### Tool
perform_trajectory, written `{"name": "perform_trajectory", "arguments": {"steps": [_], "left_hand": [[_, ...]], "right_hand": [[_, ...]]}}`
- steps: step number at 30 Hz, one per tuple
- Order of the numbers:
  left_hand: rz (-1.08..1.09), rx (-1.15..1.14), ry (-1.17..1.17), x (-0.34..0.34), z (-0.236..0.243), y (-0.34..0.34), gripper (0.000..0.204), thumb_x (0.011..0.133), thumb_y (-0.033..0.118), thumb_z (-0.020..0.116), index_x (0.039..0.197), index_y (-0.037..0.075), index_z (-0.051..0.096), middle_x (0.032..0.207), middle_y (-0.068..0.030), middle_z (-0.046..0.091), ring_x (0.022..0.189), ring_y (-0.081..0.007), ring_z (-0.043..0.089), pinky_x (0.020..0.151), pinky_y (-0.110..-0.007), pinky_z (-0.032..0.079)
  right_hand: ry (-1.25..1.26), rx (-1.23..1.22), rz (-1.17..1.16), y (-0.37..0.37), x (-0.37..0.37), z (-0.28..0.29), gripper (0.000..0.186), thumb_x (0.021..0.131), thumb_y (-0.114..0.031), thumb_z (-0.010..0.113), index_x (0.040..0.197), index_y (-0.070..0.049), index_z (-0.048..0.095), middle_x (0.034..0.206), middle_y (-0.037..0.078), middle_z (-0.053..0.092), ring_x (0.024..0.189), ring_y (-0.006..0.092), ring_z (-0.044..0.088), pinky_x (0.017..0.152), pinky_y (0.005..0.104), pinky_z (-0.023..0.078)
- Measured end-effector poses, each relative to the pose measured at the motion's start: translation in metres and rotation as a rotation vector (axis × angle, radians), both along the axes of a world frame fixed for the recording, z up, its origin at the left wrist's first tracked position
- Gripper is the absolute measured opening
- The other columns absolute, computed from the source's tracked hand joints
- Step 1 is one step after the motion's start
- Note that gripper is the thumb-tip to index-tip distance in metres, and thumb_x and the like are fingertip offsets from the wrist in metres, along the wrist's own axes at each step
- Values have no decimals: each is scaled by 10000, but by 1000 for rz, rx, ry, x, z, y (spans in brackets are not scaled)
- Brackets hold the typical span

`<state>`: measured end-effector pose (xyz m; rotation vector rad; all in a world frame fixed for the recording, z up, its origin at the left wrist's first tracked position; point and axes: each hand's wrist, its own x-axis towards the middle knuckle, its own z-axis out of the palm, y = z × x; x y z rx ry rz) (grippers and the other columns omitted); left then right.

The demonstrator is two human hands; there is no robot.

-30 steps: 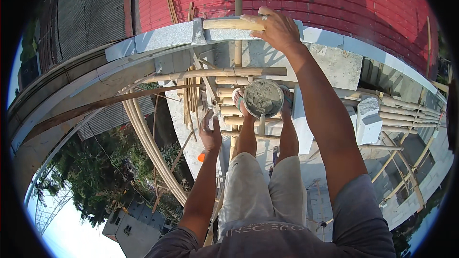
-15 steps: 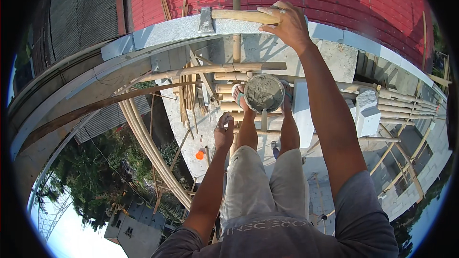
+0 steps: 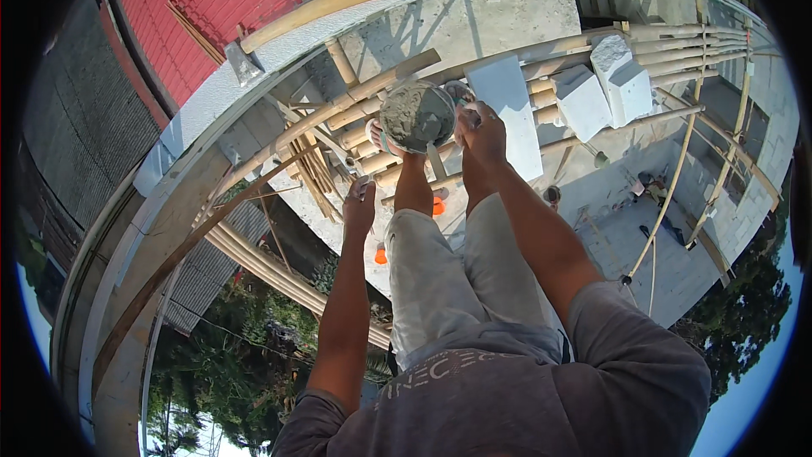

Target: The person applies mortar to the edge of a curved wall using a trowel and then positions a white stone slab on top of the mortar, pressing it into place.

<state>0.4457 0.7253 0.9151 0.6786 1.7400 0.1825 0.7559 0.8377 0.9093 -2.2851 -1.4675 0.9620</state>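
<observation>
A round bucket of wet grey mortar [image 3: 417, 116] sits between my feet on the bamboo poles. Out past its near rim juts a short pale handle [image 3: 436, 162]; the tool's kind is hidden. My right hand [image 3: 482, 134] is just right of the bucket, fingers bent but apart, with nothing seen in them. Lower on the left, my left hand [image 3: 359, 206] hangs beside my leg with its fingers curled in; whether they hold anything is hidden. A hatchet [image 3: 321, 10] with a wooden handle lies along the white block wall top [image 3: 292, 44], away from both hands.
Bamboo poles [image 3: 677, 46] form the platform underfoot. Pale blocks [image 3: 622, 80] and a white slab [image 3: 507, 114] rest on its right side. Wood strips [image 3: 317, 173] stand left of the bucket. Beyond the wall is a red roof [image 3: 169, 0]; the ground lies far below.
My right hand has let go of the hatchet handle and come down to the bucket's right side. The hatchet stays on the wall. My view has turned to the right.
</observation>
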Motion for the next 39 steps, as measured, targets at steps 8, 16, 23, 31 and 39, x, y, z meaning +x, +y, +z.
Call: {"name": "perform_trajectory", "arguments": {"steps": [8,16,23,31,39], "left_hand": [[-202,-80,-152,85,-59,38,505,913,345,622,1281,8,545,1153,-145,636,1058,-208,599,925,-337,449],[54,-393,-323,172,-70,95,415,966,352,501,1275,82,564,1090,-43,623,1003,-139,568,876,-285,427],[57,-25,-198,161,-64,116,319,966,276,529,1156,30,599,1063,-25,608,1022,-125,532,923,-301,404],[-128,76,37,78,-40,134,328,987,273,510,1175,17,592,1044,-47,631,982,-126,570,854,-288,462],[-284,239,8,137,-14,176,218,966,200,544,1083,26,601,950,-14,613,906,-99,540,832,-270,425]], "right_hand": [[43,-426,-640,-100,12,-124,708,700,-398,778,1200,35,524,1175,233,594,1090,335,584,948,401,453],[976,-572,-1142,-85,-41,-126,485,786,-366,694,1059,26,609,1052,181,643,894,254,645,781,370,482],[890,-442,-1346,-54,-59,-80,289,804,-294,674,946,-46,630,744,64,531,763,181,570,693,362,446],[1091,-101,-1506,-48,18,33,202,873,-211,633,736,-146,500,622,-55,396,567,64,389,582,251,351],[950,134,-1737,-55,105,21,258,844,-225,683,682,-160,493,602,-56,375,547,56,365,544,237,317]]}}
